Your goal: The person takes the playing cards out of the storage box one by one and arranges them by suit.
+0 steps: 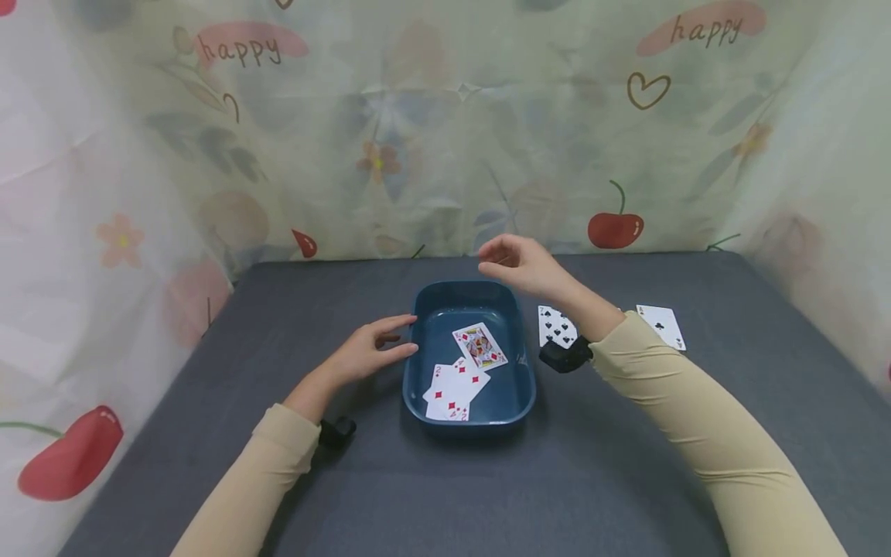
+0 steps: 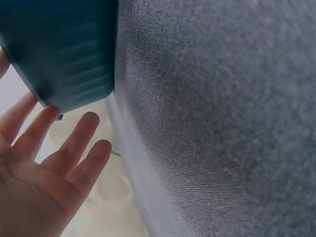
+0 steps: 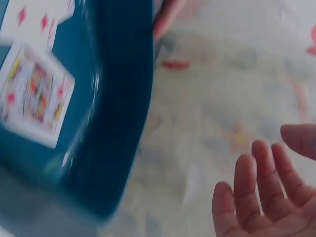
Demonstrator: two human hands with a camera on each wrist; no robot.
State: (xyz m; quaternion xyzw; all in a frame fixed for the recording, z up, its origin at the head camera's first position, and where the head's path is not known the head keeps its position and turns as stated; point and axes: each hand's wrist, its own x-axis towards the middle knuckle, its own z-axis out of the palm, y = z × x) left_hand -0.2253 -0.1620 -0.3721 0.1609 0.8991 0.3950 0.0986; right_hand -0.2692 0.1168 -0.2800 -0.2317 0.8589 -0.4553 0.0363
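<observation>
Head view: printed cloth [image 1: 431,139] hangs behind and along both sides, with cherries, flowers and the word "happy". Desk [image 1: 585,480] under dark grey fabric. Two tan sleeves, left [image 1: 244,483] and right [image 1: 710,441], reach in from the near side.

Tray [image 1: 506,394]: blue, deep, rounded corners, upright mid-desk, long side running away from the person.

Hands. Left hand [image 1: 365,348] at the tray's left rim, thumb and forefinger reaching to it; left wrist view has its fingers spread and fairly straight, fingertips by the rim. Right hand [image 1: 525,267] raised near the far rim, apart from the tray; fingers relaxed, slightly bent, thumb set off from them.

Black wrist cameras, one per wrist: left [image 1: 337,433], right [image 1: 565,356].

Cards, smallest. Diamond cards [image 1: 452,391] overlap face up in the tray's near half, a 2 among them; a red face card [image 1: 480,346] lies tilted just beyond, touching. Right of the tray, on the desk: a black seven [image 1: 555,325] near it, partly covered by the right wrist, and another black card [image 1: 664,325] farther right, partly behind the sleeve.
</observation>
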